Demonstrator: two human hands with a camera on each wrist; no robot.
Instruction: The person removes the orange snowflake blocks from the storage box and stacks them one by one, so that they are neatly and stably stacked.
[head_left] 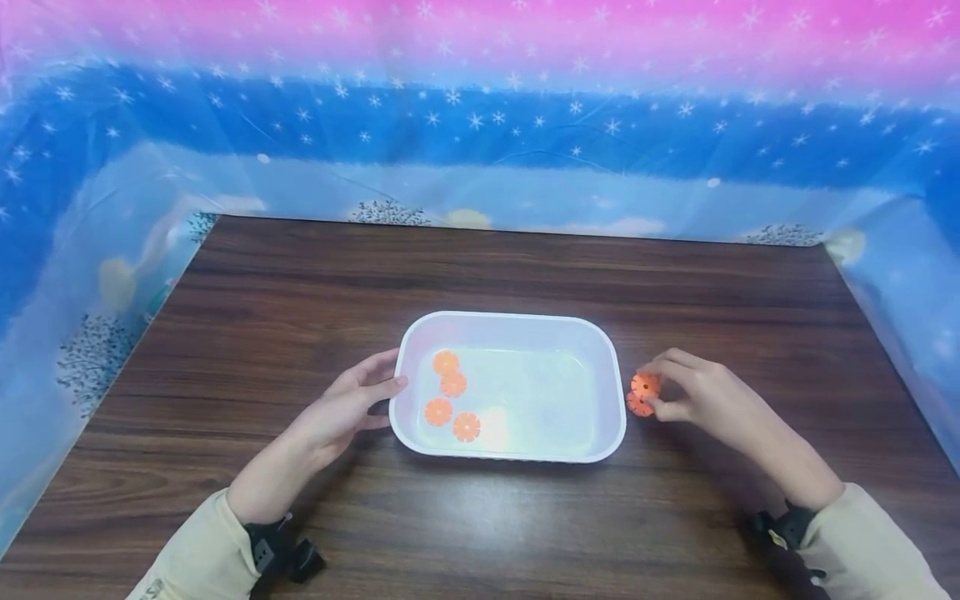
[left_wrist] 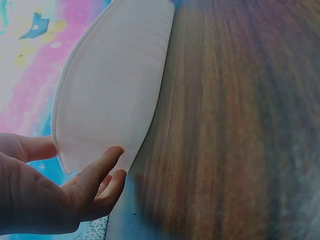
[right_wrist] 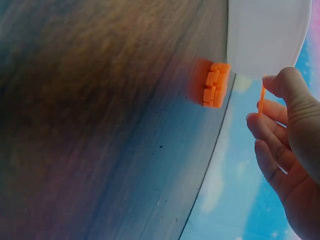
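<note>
A white plastic tub (head_left: pixel 510 457) stands on the table, with several orange notched discs (head_left: pixel 438 412) lying flat in its left part. My left hand (head_left: pixel 345 408) grips the tub's left end, thumb over the rim and fingers along the outer wall. On the other side, my right hand (head_left: pixel 705 396) pinches one thin orange disc (right_wrist: pixel 262 97) between thumb and fingertips, raised above the table. Below it a small stack of orange discs (right_wrist: pixel 217 85) sits on the wood, just right of the tub; the held disc partly covers it in the head view.
The dark wood-grain table (head_left: pixel 480 267) extends around the tub. Behind it and along both sides hangs a pink and blue patterned cloth (head_left: pixel 480 125). A black wrist camera (head_left: pixel 281 550) sits at the left cuff, another (head_left: pixel 783 529) at the right.
</note>
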